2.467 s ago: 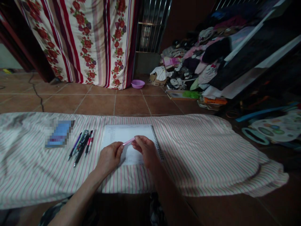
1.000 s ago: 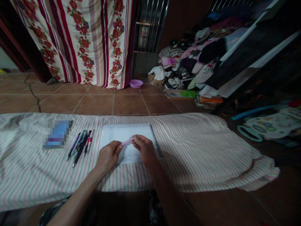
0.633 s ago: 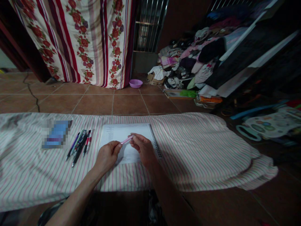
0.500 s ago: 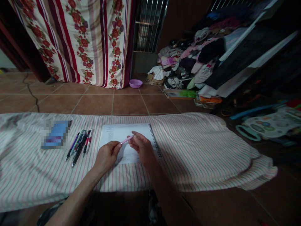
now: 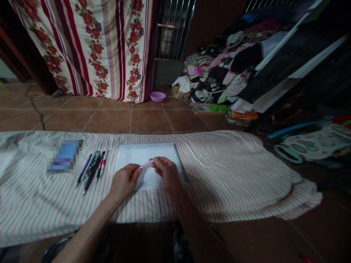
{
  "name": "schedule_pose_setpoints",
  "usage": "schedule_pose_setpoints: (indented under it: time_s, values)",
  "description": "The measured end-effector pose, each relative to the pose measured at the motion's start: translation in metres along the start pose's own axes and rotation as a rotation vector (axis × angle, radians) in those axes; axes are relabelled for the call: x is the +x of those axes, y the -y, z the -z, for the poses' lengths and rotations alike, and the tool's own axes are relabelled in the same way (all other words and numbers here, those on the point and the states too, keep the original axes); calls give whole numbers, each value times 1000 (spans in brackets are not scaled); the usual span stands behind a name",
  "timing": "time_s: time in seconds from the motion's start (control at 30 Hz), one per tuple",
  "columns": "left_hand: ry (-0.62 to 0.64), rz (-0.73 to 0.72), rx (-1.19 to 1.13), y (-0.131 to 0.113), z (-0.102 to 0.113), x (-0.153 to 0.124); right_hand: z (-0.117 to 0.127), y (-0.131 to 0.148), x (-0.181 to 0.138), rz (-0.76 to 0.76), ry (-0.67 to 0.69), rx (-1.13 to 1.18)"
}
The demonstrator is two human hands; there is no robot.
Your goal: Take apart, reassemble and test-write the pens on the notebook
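Both my hands hold a pink pen (image 5: 146,164) just above an open spiral notebook (image 5: 142,155). My left hand (image 5: 124,182) pinches the pen's lower end with fingers closed. My right hand (image 5: 166,173) grips its upper end, fingers curled. The notebook lies on a striped cloth (image 5: 233,175) spread over the floor. Several more pens (image 5: 91,171) lie side by side to the left of the notebook.
A blurred blue flat object (image 5: 64,156) lies left of the pens. Beyond the cloth is tiled floor (image 5: 148,118), a floral curtain (image 5: 90,47), a purple bowl (image 5: 158,96) and a heap of clothes (image 5: 227,73). Plastic items (image 5: 309,144) lie at the right.
The hands keep the pink pen over the notebook almost unmoved; my right fingers shift slightly along the pen. The view drifts a little.
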State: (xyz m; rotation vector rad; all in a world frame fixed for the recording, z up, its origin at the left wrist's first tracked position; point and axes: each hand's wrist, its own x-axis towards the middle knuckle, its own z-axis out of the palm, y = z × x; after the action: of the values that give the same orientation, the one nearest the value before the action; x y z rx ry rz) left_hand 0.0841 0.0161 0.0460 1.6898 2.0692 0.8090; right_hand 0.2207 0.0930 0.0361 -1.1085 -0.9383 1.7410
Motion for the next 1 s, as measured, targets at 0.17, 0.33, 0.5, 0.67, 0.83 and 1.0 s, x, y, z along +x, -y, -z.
schedule_pose_setpoints:
  time_s: [0.17,0.33,0.5,0.67,0.83,1.0]
  values:
    - [21,41,-54,1,-1,1,-1,2,-2,49,2,-58]
    - [44,46,-74,1,-2,1,-1,4,-4,58,7,-99]
    - [59,38,-74,2,-2,0,-1,6,-5,65,24,-74]
    - [51,41,-70,4,-2,1,-1,5,-5,5,83,14]
    - [19,45,-56,3,-2,0,-1,0,-4,-26,87,70]
    - [-1,12,-5,3,-2,0,-1,-3,-3,-2,22,-24]
